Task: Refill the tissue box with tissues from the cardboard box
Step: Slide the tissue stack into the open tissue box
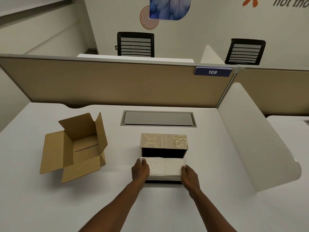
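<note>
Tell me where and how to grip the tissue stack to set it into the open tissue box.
Grip the tissue stack by its two short ends, one hand from each side, as the left hand and right hand hold it now. It is long, soft and layered, so end pressure likely keeps the sheets together, and it lies lengthwise over the tissue box, whose patterned lid stands open behind.

Both hands gripping a white stack of folded tissues (164,168) over an open tissue box.

Left hand (140,170) and right hand (189,177) clasped on the stack's ends, above the gold-patterned tissue box (164,141) with raised lid and dark interior; brown cardboard box (73,148), flaps open, well apart to the left on the white surface (50,206).
</note>
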The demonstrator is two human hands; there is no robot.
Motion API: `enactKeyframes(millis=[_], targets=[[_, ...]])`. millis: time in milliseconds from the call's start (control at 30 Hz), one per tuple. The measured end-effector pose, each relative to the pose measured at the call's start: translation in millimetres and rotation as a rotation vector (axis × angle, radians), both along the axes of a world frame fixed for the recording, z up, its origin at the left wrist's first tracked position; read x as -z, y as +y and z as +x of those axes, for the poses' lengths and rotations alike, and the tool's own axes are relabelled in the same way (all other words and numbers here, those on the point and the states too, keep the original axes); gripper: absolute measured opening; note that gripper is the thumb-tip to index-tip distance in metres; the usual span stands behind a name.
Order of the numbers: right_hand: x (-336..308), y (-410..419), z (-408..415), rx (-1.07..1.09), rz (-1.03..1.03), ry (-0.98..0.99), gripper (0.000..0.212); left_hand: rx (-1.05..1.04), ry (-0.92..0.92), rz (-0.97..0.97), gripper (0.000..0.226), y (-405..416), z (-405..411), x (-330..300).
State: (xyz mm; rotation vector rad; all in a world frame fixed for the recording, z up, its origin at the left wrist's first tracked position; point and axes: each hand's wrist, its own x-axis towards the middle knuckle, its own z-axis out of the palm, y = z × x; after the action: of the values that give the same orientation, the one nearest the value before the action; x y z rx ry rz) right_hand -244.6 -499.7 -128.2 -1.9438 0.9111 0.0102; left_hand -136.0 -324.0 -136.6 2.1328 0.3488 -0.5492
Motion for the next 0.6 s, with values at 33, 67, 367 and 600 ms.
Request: enactKeyframes(millis=[33,67,367,600], targets=[[1,-1,0,-0.013,-0.023,0.013,0.035,0.002,-0.003,-0.002,0.049,0,-1,1],[2,-3,0,-0.026,-0.047,0.024,0.033,0.004,-0.009,-0.002,0.048,1,-1,1],[4,0,0,0.018,-0.212,0.004,0.057,0.032,-0.212,0.082,0.065,2,-14,-9],[5,26,10,-0.41,-0.766,-0.323,0.048,0.695,-0.935,0.177,0.053,-14,-43,5]])
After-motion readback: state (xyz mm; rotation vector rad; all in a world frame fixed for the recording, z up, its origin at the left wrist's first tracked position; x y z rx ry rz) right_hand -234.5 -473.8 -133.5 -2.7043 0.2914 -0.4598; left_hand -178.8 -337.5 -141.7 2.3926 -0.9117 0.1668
